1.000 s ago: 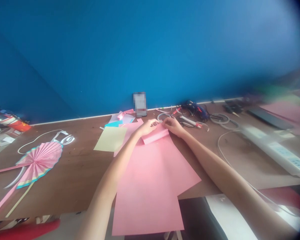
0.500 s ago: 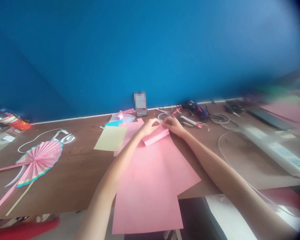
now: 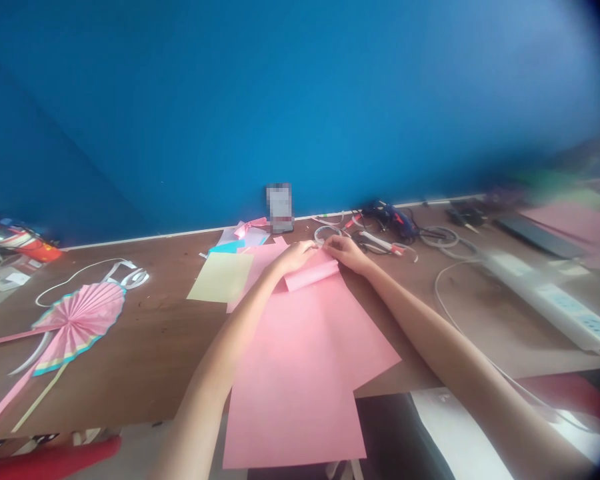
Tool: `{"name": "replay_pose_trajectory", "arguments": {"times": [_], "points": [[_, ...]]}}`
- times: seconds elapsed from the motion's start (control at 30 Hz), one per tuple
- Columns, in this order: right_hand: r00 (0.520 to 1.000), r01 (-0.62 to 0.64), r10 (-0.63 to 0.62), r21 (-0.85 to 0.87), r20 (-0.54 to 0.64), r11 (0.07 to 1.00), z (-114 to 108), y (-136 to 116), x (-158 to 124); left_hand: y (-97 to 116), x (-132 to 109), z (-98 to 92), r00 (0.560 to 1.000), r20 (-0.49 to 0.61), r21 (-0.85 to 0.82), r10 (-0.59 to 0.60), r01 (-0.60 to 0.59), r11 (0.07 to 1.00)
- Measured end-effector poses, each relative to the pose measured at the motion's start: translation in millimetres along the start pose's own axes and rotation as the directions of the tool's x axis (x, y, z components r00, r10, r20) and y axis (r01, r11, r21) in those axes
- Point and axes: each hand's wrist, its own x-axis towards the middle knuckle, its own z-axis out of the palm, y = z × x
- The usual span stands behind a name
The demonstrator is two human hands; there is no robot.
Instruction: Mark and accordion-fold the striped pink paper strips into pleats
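A long sheet of pink paper lies over the table and hangs past its front edge. Its far end is folded over into a narrow strip. My left hand is closed on the left part of that fold, fingertips together at the paper. Opposite it, my right hand has its fingers bent and pressed on the right part of the fold. More pink paper lies beneath, turned at an angle. Beside my left forearm is a pale yellow sheet.
A pleated pink fan with ribbons lies at left near white tape. Against the blue wall stands a phone. Cables and a glue gun are behind my right hand; a power strip lies at right.
Both hands stay at the fold, with only slight finger movement. The folded strip now looks more rounded. The rest of the paper is almost unmoved.
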Motion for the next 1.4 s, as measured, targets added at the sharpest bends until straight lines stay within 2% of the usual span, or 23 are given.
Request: {"name": "replay_pose_trajectory", "arguments": {"times": [0.13,0.27,0.43,0.63,0.87,1.07,1.2,1.4], "points": [[0.999,0.014,-0.014,-0.007,-0.047,1.0,-1.0,2.3,0.6,-3.9,-2.0,-7.3,0.993,0.068,0.013,-0.095,0.095,0.995],[0.999,0.012,-0.013,-0.007,-0.047,1.0,-1.5,0.1,-0.3,-10.6,-1.3,-11.7,0.98,0.086,0.003,-0.179,0.179,0.984],[0.999,0.002,-0.002,-0.004,-0.053,1.0,-1.7,-3.9,-0.7,-4.1,-2.3,-15.9,0.989,0.085,-0.002,-0.122,0.122,0.992],[0.999,-0.029,0.032,0.122,-0.024,0.992,-1.8,-1.7,-0.4,8.1,-3.8,-15.5,0.99,0.131,0.107,-0.057,0.043,0.993],[0.998,-0.054,0.047,0.218,0.037,0.974,-2.7,2.9,0.4,9.2,-3.5,-10.0,0.992,0.107,0.097,-0.061,0.05,0.994],[1.0,-0.028,0.028,0.187,0.006,0.982,-2.6,11.3,2.6,0.4,-3.2,-11.9,0.989,0.12,0.111,-0.081,0.067,0.992],[0.999,-0.031,0.037,0.19,-0.028,0.981,-3.2,13.8,3.5,-12.3,-3.8,-17.1,0.988,0.125,0.058,-0.089,0.082,0.995],[0.998,-0.007,0.023,0.243,-0.064,0.97,-3.1,11.9,4.2,-23.6,-4.0,-21.0,0.994,0.051,-0.013,-0.093,0.094,0.995]]}}
